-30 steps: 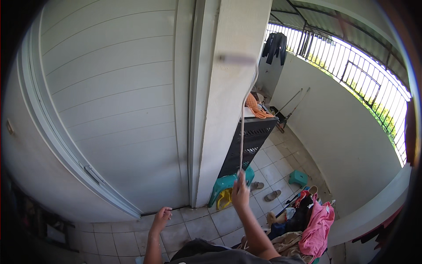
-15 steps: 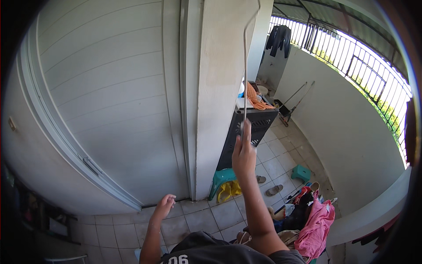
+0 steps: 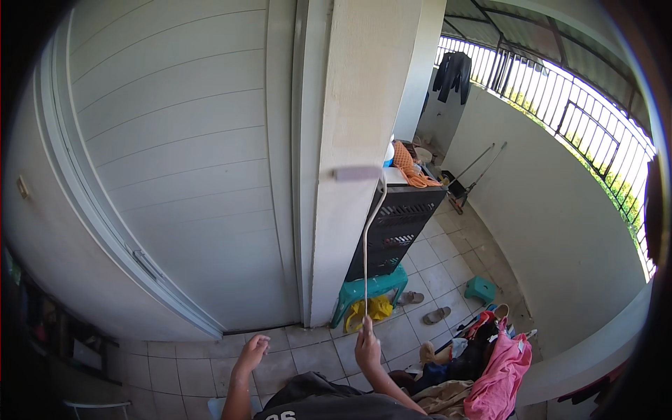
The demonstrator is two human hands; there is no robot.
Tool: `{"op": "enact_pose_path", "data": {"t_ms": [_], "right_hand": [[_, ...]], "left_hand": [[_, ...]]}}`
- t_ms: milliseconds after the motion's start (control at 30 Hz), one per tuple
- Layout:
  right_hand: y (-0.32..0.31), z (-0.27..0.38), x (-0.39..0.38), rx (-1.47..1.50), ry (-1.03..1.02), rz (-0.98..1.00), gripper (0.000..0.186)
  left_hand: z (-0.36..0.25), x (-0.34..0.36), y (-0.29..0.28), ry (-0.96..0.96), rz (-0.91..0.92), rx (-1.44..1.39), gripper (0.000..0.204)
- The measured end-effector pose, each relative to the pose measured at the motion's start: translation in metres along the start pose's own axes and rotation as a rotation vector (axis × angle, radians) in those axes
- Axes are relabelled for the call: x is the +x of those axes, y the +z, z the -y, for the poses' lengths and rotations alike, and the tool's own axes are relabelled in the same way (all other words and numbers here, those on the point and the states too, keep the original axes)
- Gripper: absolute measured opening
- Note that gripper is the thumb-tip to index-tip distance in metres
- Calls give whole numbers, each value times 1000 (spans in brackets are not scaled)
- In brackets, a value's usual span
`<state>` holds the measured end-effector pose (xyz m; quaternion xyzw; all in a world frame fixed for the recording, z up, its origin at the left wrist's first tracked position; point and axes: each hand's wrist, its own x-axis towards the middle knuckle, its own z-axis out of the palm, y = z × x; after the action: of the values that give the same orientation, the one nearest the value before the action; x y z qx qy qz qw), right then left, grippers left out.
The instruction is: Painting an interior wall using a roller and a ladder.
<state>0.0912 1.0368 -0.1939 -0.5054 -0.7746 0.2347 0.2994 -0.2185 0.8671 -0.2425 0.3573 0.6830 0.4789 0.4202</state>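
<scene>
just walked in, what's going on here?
The person's right hand grips a long-handled roller; its head is up at the pale pillar beside the white door, though contact is unclear. The left hand, loosely curled with nothing visible in it, hangs low over the tiled floor.

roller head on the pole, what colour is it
Pale greyish lilac, though blurred; the roller head shows best in the head view.

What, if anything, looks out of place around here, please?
A crumpled yellow item lies on the tiled floor by the teal stool, as if dropped; two sandals sit apart rather than neatly paired.
</scene>
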Motion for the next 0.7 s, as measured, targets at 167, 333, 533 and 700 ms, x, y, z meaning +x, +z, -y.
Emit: {"op": "enact_pose_path", "data": {"t_ms": [167,333,533,700], "right_hand": [[-9,15,12,29,-16,-29,59],[-72,106,129,62,-268,-329,61],[-128,154,197,91,-335,-423,61],[-71,82,142,52,-233,-338,54]], "left_hand": [[9,-3,-3,-56,-39,9,22],[-32,29,6,17,27,37,22],[-68,50,24,213,68,2,21],[-38,32,20,134,72,-1,21]]}}
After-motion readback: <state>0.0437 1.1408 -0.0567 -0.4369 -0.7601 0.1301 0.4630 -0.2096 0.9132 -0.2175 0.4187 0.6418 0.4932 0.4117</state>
